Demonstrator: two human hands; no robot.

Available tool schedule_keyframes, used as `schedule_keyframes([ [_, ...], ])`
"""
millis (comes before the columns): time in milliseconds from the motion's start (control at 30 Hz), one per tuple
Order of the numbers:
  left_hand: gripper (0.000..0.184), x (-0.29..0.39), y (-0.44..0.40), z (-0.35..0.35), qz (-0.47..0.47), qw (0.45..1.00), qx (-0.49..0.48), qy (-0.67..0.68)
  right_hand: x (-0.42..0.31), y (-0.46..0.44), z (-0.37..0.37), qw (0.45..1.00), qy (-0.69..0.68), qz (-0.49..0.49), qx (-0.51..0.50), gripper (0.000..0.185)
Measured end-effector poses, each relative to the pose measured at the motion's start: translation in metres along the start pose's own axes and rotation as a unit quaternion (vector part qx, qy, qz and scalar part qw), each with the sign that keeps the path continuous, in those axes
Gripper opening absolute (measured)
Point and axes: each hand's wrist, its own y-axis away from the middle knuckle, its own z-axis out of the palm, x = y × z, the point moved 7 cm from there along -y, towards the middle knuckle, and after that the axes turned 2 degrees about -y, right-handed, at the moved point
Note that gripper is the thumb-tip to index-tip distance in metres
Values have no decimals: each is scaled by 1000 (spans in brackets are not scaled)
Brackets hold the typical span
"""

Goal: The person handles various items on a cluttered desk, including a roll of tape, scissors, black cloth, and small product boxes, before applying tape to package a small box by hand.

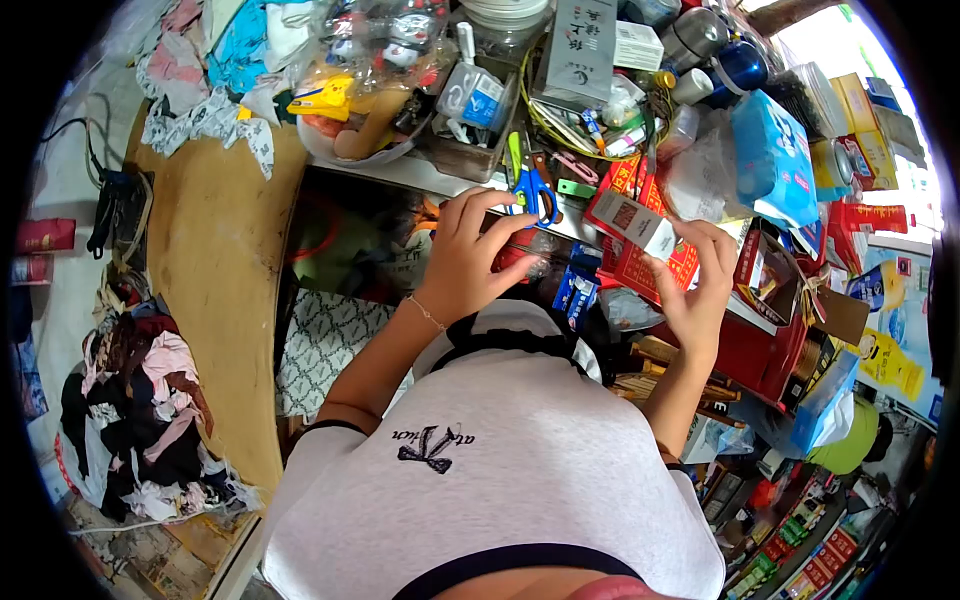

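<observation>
My left hand (470, 250) reaches over the shelf edge with its fingers apart. Its fingertips are at the handles of a pair of blue scissors (537, 190); whether they touch cannot be made out. Between thumb and fingers, my right hand (697, 295) grips the end of a small red and white box (634, 222), which is tilted. Under that box lie red printed papers (655, 272). A green clip-like piece (577, 188) and a pink item (575, 166) lie beside the scissors.
A plastic bin (470, 150) and a yellow-rimmed basket (600, 145) of small items stand behind. A grey box (580, 55) and a blue package (775, 160) are farther back. Left, a wooden board (215, 260) has cloth scraps (150, 410) beside it.
</observation>
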Motion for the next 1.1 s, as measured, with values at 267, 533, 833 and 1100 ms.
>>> schedule_keyframes([
  [267, 35, -15, 10, 28, -27, 999, -27, -33, 35, 25, -33, 994, 25, 61, 89, 40],
  [533, 37, -6, -1, 36, 16, 998, -30, -47, 81, 75, -99, 966, 120, 138, 185, 36],
  [833, 35, 18, -21, 63, 38, 997, -72, 5, 98, 125, -143, 927, 178, 192, 266, 39],
  [1100, 42, 61, -42, 68, 107, 989, -96, 43, 103, 166, -172, 894, 221, 231, 313, 38],
])
